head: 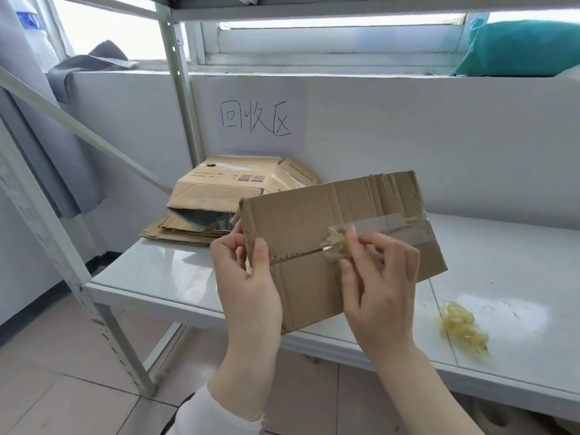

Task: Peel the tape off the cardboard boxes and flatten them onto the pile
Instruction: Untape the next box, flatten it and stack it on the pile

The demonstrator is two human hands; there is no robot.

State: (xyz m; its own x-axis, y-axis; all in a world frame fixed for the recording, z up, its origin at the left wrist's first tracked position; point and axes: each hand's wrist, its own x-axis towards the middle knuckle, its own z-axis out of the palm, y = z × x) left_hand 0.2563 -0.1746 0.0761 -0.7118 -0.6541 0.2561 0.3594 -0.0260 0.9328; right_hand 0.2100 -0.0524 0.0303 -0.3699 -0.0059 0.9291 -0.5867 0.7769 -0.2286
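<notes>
I hold a brown cardboard box (317, 221) tilted above the white shelf, its taped seam facing me. My left hand (248, 277) grips the box's left edge, thumb on the front face. My right hand (376, 277) pinches a crumpled, peeled-up end of clear tape (337, 243) near the middle of the seam. The rest of that tape strip (389, 222) still lies stuck along the seam toward the right edge. A pile of flattened boxes (219, 202) lies at the back left of the shelf.
A wad of yellowish removed tape (464, 331) lies on the white shelf (502, 277) to the right. A paper sign (257, 117) hangs on the wall behind. Metal rack posts (179, 83) stand at the left. A teal bag (521, 48) sits on the window ledge.
</notes>
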